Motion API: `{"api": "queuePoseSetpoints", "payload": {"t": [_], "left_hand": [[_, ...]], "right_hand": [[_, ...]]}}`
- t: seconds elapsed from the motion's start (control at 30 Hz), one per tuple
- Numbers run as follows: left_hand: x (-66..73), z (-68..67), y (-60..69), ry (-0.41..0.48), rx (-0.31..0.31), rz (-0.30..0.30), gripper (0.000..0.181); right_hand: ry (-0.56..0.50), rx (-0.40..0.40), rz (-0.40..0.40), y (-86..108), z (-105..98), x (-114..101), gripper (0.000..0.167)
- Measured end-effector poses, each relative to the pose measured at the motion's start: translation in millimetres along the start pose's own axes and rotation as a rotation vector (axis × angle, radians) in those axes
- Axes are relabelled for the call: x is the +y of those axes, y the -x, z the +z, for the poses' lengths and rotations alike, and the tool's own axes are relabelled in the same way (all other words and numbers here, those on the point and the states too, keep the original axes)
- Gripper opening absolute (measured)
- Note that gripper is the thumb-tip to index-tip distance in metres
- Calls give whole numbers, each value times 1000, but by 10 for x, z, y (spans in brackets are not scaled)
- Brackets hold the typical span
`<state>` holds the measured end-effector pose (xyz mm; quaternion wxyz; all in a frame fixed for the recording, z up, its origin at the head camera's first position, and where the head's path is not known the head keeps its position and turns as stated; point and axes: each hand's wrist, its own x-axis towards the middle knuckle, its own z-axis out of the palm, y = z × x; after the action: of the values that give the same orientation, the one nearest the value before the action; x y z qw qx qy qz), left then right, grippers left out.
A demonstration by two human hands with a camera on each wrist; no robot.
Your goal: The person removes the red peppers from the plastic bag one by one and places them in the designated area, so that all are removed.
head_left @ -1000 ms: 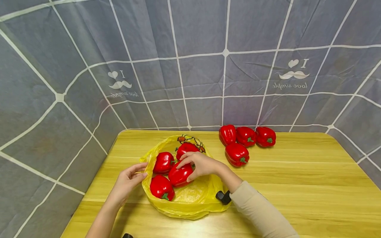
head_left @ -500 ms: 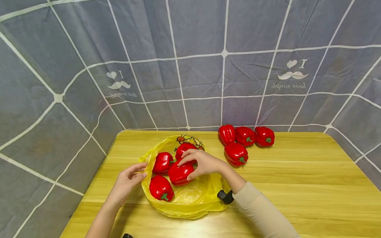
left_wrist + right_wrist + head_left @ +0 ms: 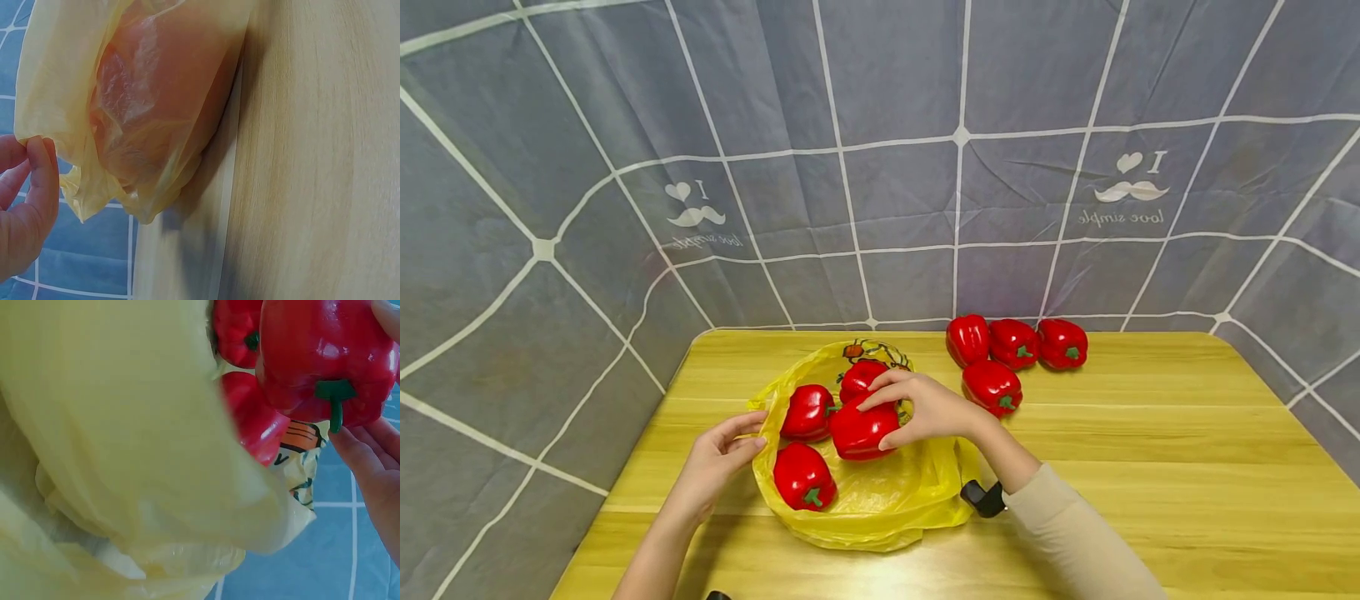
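Observation:
A yellow plastic bag [image 3: 865,529] lies on the table with its mouth spread wide. My left hand [image 3: 722,462] pinches the bag's left rim between thumb and fingers, and the left wrist view shows that pinch on the yellow film [image 3: 59,75]. Inside the mouth, my right hand [image 3: 934,412] grips a red bell pepper [image 3: 859,429] with a green stem. In the right wrist view this bell pepper [image 3: 325,356] hangs stem down between thumb and fingers. Three more red peppers sit in the bag: one at left [image 3: 807,412], one near the front [image 3: 805,477], one behind [image 3: 861,379].
Several red bell peppers [image 3: 992,386] stand grouped on the wooden table [image 3: 1112,483], right of the bag and near the back edge. A grey curtain [image 3: 910,200] with white lines encloses the back and sides. A black wrist device [image 3: 983,500] is by the right sleeve.
My right hand has lifted the gripped bell pepper slightly up from the others in the bag. The left hand keeps its hold on the rim. The head view has shifted a little.

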<state>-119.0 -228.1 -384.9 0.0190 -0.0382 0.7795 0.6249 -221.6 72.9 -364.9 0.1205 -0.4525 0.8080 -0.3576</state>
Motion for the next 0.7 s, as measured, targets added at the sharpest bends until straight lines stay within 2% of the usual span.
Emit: {"api": "queuePoseSetpoints", "payload": {"t": [0.43, 0.7], "left_hand": [[-11, -3, -7, 3, 2, 4, 42], [11, 2, 4, -3, -6, 14, 42]], "right_hand": [[-5, 90, 35, 190, -116, -28, 43], [41, 171, 36, 304, -221, 24, 43]]}}
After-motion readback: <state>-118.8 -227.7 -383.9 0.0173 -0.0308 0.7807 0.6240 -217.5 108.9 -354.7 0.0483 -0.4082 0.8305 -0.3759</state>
